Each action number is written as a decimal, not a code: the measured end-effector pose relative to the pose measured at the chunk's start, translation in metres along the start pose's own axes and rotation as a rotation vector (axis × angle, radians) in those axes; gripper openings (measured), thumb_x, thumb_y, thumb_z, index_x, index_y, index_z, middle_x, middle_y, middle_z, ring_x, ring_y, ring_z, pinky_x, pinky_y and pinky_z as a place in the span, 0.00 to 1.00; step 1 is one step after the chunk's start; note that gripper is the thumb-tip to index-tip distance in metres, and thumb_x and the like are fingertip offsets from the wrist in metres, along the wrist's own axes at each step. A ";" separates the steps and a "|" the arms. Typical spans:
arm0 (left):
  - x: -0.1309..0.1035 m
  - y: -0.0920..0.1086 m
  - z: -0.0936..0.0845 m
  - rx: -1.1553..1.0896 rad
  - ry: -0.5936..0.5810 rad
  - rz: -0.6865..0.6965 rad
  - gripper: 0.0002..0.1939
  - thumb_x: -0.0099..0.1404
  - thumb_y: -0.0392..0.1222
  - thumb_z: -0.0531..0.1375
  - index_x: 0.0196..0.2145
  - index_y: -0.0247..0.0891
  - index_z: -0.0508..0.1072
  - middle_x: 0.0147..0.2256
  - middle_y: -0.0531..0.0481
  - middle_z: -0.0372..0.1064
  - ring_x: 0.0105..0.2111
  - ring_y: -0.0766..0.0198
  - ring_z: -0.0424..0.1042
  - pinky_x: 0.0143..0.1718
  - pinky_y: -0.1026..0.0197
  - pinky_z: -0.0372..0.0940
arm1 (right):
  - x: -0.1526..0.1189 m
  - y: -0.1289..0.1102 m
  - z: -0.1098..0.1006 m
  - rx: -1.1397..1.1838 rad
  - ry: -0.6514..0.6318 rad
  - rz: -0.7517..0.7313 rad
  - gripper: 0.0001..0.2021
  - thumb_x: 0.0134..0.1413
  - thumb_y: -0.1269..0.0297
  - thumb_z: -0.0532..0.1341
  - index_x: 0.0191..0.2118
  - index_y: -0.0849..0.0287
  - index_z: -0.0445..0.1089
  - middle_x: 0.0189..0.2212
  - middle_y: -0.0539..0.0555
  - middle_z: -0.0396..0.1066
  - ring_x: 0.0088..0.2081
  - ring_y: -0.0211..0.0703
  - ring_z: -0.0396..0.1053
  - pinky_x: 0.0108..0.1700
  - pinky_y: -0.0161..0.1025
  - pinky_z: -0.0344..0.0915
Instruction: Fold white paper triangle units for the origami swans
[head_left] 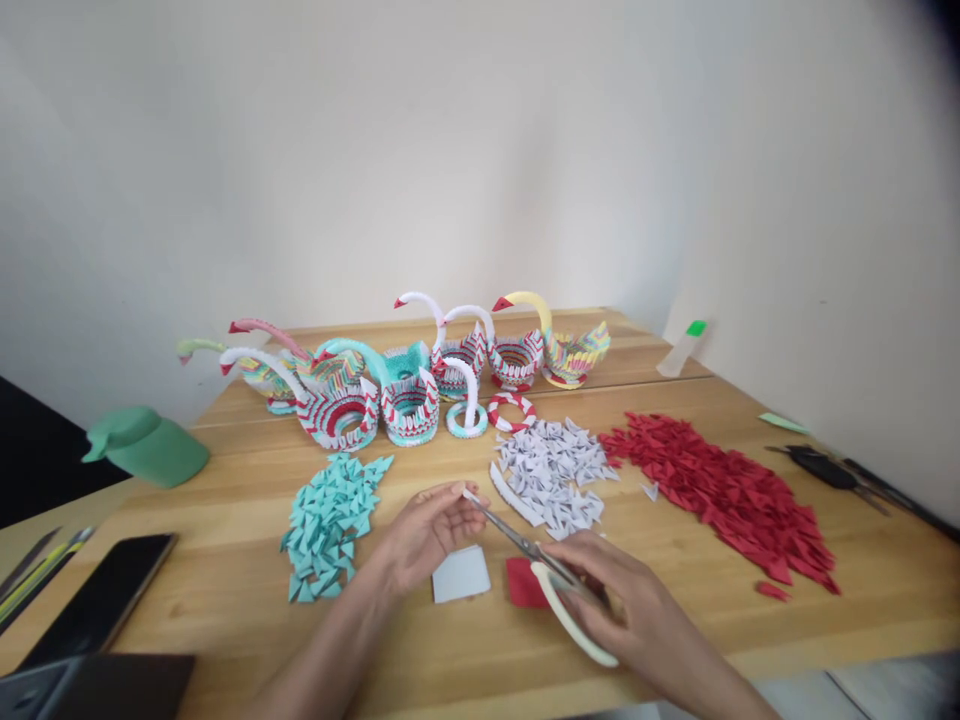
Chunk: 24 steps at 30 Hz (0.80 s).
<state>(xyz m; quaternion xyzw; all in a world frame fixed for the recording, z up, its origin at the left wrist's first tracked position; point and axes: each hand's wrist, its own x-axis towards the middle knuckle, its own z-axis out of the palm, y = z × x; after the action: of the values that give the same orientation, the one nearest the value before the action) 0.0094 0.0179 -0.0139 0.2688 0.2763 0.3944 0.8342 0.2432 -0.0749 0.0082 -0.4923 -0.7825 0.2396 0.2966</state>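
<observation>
My right hand (611, 590) grips a pair of scissors (574, 620) with pale handles, its fingers at the loops. The blades point up and left, and their tips meet the fingertips of my left hand (442, 525). Between my left thumb and finger is a tiny white piece, seemingly paper, mostly hidden. Below the hands lie a stack of white paper (460, 575) and, partly behind the scissors, a red paper (525, 583). A curved white strip of joined folded pieces (516, 497) rests beyond the blades.
Folded paper pieces lie in turquoise (330, 530), white (559, 470) and red (720, 490) piles. Behind stand several paper swans (337, 415) and a red-and-white ring (512, 412). A green jug (150, 445) and a phone (101, 600) are left, a black-handled tool (821, 467) right.
</observation>
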 end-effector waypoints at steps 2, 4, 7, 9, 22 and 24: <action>0.001 0.000 -0.002 0.006 0.009 0.008 0.10 0.59 0.39 0.63 0.36 0.30 0.73 0.35 0.42 0.74 0.33 0.63 0.74 0.39 0.62 0.67 | 0.001 0.002 0.001 -0.007 0.013 -0.022 0.16 0.55 0.68 0.57 0.50 0.51 0.67 0.40 0.55 0.71 0.40 0.43 0.70 0.42 0.37 0.68; 0.002 0.000 -0.003 0.006 0.021 0.010 0.10 0.58 0.39 0.63 0.36 0.30 0.73 0.35 0.42 0.75 0.33 0.63 0.74 0.39 0.62 0.67 | 0.002 0.003 0.001 -0.011 0.019 -0.031 0.16 0.55 0.68 0.56 0.50 0.51 0.66 0.40 0.55 0.71 0.41 0.44 0.70 0.43 0.37 0.68; 0.001 0.000 -0.002 -0.004 0.018 0.012 0.10 0.59 0.40 0.63 0.36 0.30 0.74 0.34 0.42 0.75 0.32 0.63 0.74 0.38 0.62 0.67 | 0.003 0.004 0.000 -0.012 0.002 -0.012 0.16 0.56 0.67 0.57 0.50 0.51 0.66 0.41 0.56 0.70 0.41 0.44 0.70 0.43 0.38 0.68; 0.000 0.001 -0.002 -0.012 0.017 0.013 0.10 0.59 0.39 0.62 0.36 0.30 0.74 0.34 0.42 0.75 0.31 0.62 0.74 0.38 0.62 0.67 | 0.003 0.003 -0.002 -0.009 -0.013 -0.007 0.16 0.56 0.68 0.57 0.50 0.51 0.65 0.42 0.56 0.70 0.42 0.44 0.69 0.43 0.37 0.67; 0.001 0.004 -0.001 -0.016 0.017 0.011 0.09 0.60 0.38 0.61 0.36 0.29 0.74 0.34 0.41 0.75 0.33 0.62 0.74 0.39 0.61 0.67 | 0.006 0.005 -0.003 0.010 -0.019 -0.014 0.17 0.55 0.70 0.56 0.50 0.51 0.65 0.43 0.54 0.70 0.43 0.43 0.69 0.46 0.37 0.66; 0.001 0.004 -0.001 -0.016 0.021 0.015 0.09 0.60 0.38 0.61 0.36 0.28 0.74 0.34 0.41 0.75 0.32 0.61 0.74 0.39 0.61 0.67 | 0.006 0.005 -0.003 0.006 -0.015 -0.012 0.17 0.55 0.70 0.56 0.50 0.51 0.66 0.42 0.54 0.70 0.43 0.43 0.69 0.46 0.37 0.66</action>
<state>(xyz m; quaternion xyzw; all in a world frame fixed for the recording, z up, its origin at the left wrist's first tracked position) 0.0071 0.0207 -0.0122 0.2603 0.2799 0.4058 0.8302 0.2464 -0.0669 0.0086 -0.4849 -0.7869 0.2439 0.2936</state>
